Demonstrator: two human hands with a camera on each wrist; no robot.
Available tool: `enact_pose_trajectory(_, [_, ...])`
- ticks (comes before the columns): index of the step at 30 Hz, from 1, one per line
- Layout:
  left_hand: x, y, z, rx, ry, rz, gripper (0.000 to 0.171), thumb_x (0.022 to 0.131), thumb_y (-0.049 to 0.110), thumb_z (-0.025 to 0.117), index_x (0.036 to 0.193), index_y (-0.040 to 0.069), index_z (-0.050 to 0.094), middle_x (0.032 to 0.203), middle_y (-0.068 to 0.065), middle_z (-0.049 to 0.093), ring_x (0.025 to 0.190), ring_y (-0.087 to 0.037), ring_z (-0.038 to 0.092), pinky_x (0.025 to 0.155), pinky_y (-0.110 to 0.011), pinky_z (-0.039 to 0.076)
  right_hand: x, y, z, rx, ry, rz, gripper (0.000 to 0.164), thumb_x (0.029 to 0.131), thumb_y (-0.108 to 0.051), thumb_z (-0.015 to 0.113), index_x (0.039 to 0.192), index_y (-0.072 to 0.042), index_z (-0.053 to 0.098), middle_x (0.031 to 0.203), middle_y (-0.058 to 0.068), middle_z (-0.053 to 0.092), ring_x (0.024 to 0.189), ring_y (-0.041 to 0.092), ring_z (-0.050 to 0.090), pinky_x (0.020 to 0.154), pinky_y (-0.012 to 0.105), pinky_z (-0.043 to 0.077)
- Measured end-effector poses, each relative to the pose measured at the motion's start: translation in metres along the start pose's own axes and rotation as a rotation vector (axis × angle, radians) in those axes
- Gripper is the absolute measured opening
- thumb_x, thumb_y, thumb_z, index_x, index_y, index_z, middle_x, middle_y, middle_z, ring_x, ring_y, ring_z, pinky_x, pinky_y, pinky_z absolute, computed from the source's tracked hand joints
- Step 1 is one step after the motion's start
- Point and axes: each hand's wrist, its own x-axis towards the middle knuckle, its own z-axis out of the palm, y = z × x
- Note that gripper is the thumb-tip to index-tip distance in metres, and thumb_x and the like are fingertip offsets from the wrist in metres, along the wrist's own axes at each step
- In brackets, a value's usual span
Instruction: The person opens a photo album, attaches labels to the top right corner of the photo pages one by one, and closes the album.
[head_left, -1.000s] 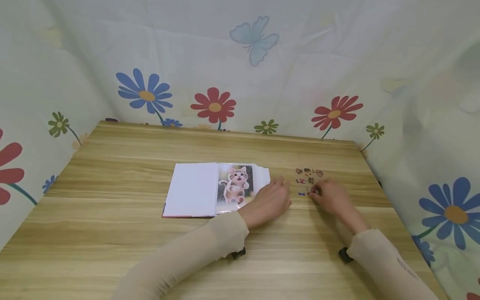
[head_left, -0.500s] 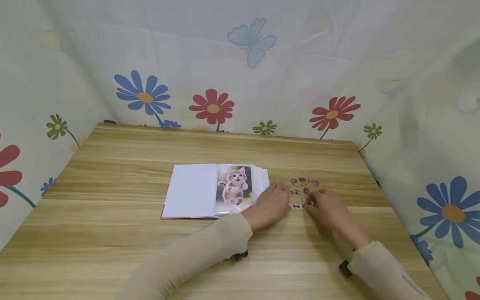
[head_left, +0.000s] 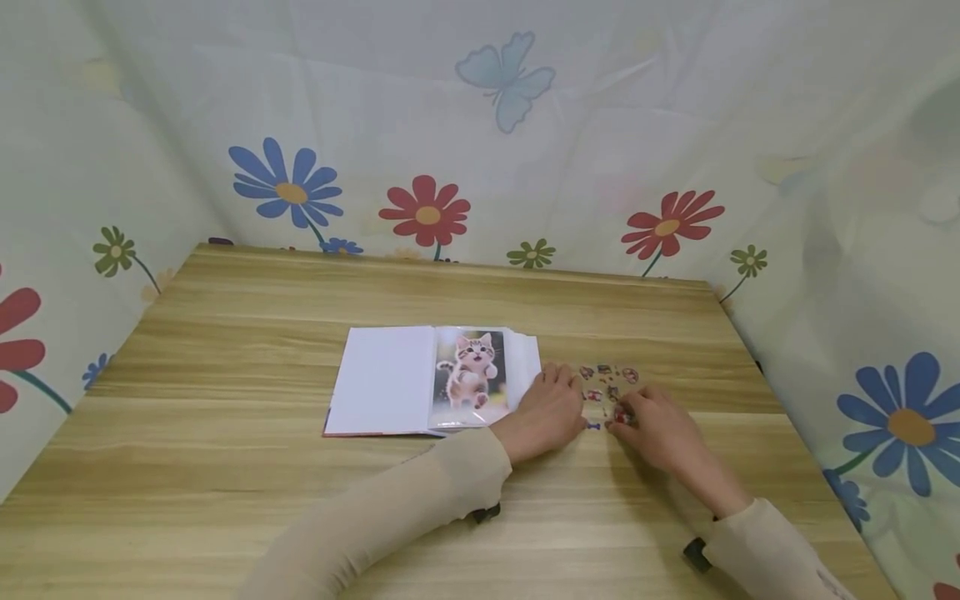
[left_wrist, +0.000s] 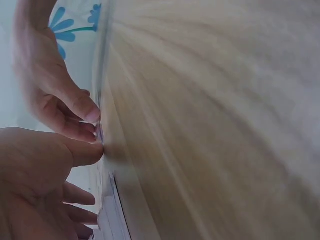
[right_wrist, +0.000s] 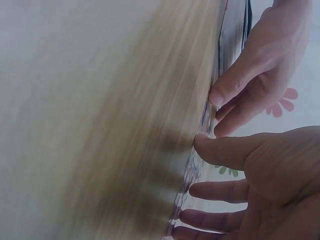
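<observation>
A clear sheet of small cartoon stickers (head_left: 604, 372) lies on the table to the right of an open photo album (head_left: 390, 379). My right hand (head_left: 663, 427) rests at the sheet's lower right, covering part of it. In the right wrist view, its thumb touches the near edge of the sticker sheet (right_wrist: 192, 172) and its nearly straight fingers spread along the sheet. My left hand (head_left: 546, 412) lies between album and sheet, fingertips at the sheet's left edge. Its thumb (left_wrist: 87, 152) presses down at that edge in the left wrist view.
The album shows a white inside cover and a kitten picture (head_left: 472, 375) in a plastic sleeve, with more pages stepping out at its right. A flower-printed cloth (head_left: 585, 150) hangs round the wooden table (head_left: 225, 350) at the back and sides.
The sticker sheet has slid toward me and slightly left, together with my right hand. My left hand has shifted slightly right and nearer. The album has stayed in place.
</observation>
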Motion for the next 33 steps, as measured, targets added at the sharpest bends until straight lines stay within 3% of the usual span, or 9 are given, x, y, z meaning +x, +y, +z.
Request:
enact_pose_trajectory(8, [0.000, 0.003, 0.003, 0.014, -0.011, -0.016, 0.070, 0.098, 0.051, 0.061, 0.148, 0.004, 0.051, 0.151, -0.012, 0.051, 0.145, -0.035, 0.044, 0.122, -0.043, 0.038, -0.002, 0.003, -0.001, 0.001, 0.014, -0.024, 0.043, 0.092, -0.030, 0.075, 0.120, 0.003, 0.069, 0.118, 0.027, 0.066, 0.108, 0.044, 0.064, 0.095, 0.060, 0.052])
enact_pose_trajectory(13, [-0.001, 0.004, 0.001, 0.005, -0.022, -0.008, 0.067, 0.099, 0.050, 0.060, 0.148, 0.005, 0.052, 0.154, -0.012, 0.049, 0.146, -0.036, 0.042, 0.123, -0.044, 0.037, 0.003, 0.007, -0.005, 0.029, 0.012, -0.020, 0.038, 0.093, -0.030, 0.073, 0.116, -0.001, 0.071, 0.110, 0.023, 0.069, 0.096, 0.038, 0.068, 0.080, 0.055, 0.056])
enact_pose_trajectory(17, [-0.002, 0.005, -0.001, 0.002, -0.039, -0.010, 0.067, 0.100, 0.049, 0.058, 0.150, 0.005, 0.050, 0.158, -0.011, 0.046, 0.148, -0.038, 0.039, 0.123, -0.046, 0.035, 0.013, 0.008, -0.011, 0.060, 0.032, -0.026, 0.039, 0.095, -0.024, 0.070, 0.123, 0.003, 0.068, 0.117, 0.027, 0.069, 0.103, 0.043, 0.068, 0.085, 0.058, 0.057])
enact_pose_trajectory(21, [-0.001, 0.005, -0.002, 0.020, -0.046, -0.012, 0.065, 0.101, 0.049, 0.056, 0.150, 0.006, 0.051, 0.159, -0.010, 0.045, 0.148, -0.037, 0.039, 0.122, -0.046, 0.036, 0.029, 0.006, -0.016, 0.085, 0.076, -0.092, 0.039, 0.096, -0.016, 0.069, 0.128, 0.006, 0.066, 0.127, 0.030, 0.067, 0.115, 0.049, 0.065, 0.096, 0.062, 0.054])
enact_pose_trajectory(28, [-0.001, 0.004, 0.000, 0.044, -0.045, -0.013, 0.063, 0.101, 0.049, 0.056, 0.149, 0.008, 0.052, 0.159, -0.007, 0.046, 0.147, -0.036, 0.040, 0.121, -0.045, 0.038, 0.059, 0.003, -0.014, 0.036, 0.044, -0.270, 0.036, 0.098, -0.009, 0.067, 0.130, 0.006, 0.065, 0.125, 0.024, 0.068, 0.111, 0.040, 0.069, 0.094, 0.054, 0.058])
enact_pose_trajectory(33, [-0.001, 0.006, 0.000, 0.049, -0.073, -0.005, 0.066, 0.103, 0.050, 0.051, 0.155, 0.009, 0.044, 0.166, -0.008, 0.037, 0.151, -0.039, 0.036, 0.124, -0.047, 0.035, 0.073, 0.001, -0.005, 0.039, 0.038, -0.327, 0.032, 0.095, -0.003, 0.066, 0.127, 0.006, 0.067, 0.120, 0.023, 0.070, 0.110, 0.039, 0.068, 0.094, 0.054, 0.057])
